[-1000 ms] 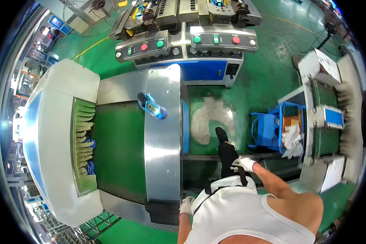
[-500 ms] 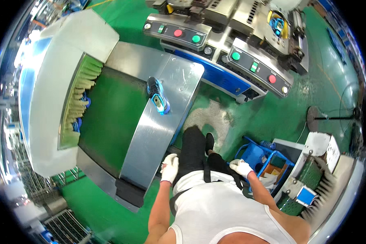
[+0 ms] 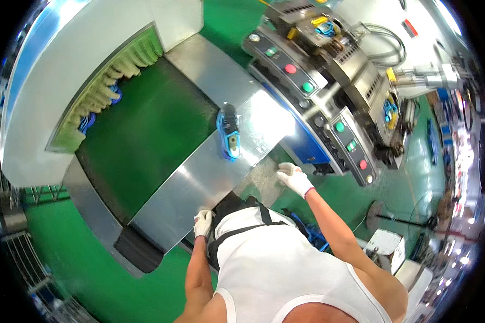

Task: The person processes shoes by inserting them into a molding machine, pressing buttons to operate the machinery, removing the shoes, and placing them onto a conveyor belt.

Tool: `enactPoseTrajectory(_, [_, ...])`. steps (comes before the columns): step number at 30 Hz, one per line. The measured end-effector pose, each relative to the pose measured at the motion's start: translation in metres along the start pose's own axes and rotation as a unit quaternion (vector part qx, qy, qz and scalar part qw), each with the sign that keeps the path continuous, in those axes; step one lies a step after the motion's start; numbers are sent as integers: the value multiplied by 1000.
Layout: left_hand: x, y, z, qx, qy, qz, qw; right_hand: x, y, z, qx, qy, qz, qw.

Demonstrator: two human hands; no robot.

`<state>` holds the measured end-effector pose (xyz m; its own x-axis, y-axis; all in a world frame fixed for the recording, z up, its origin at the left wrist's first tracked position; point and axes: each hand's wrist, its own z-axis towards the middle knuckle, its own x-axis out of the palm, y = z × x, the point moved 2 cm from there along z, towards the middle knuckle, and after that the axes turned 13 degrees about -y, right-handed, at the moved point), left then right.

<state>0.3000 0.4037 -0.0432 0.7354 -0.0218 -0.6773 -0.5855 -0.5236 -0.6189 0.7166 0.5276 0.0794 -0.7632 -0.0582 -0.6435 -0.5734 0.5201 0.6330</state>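
Evidently, head view, sole entry as I read it from afar. Item: one blue-and-black shoe [image 3: 229, 132], resting on the steel ledge [image 3: 186, 185] at its inner edge, beside the green belt [image 3: 145, 124]; long axis roughly fore-and-aft, dark toe pointing forward, heel backward. Item: right hand [image 3: 292, 178], white-gloved, the nearer of the two by my judgement; fingers loosely extended, partly bent, nothing visible in them, apart from the shoe, which lies ahead and to its left. Item: left hand [image 3: 203, 222], white-gloved, by the ledge's outer edge, farther off; the shoe lies ahead and slightly right. Fingers seemingly curled; whether they touch or grip anything, I can't make out.
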Motion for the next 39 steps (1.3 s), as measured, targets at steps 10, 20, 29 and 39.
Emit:
enactPoseTrajectory(10, [-109, 17, 29, -161, -216, -89, 959, 137, 134, 127, -66, -148, -146, 976])
enactPoseTrajectory(20, [-233, 171, -62, -495, -458, 140, 726, 147, 124, 133, -63, -229, -196, 951])
enactPoseTrajectory(29, [-129, 66, -4, -235, -345, 223, 881, 147, 119, 138, -39, -189, -186, 963])
enactPoseTrajectory(39, [-218, 144, -51, -268, -562, 154, 768, 149, 135, 124, -40, -172, -106, 978])
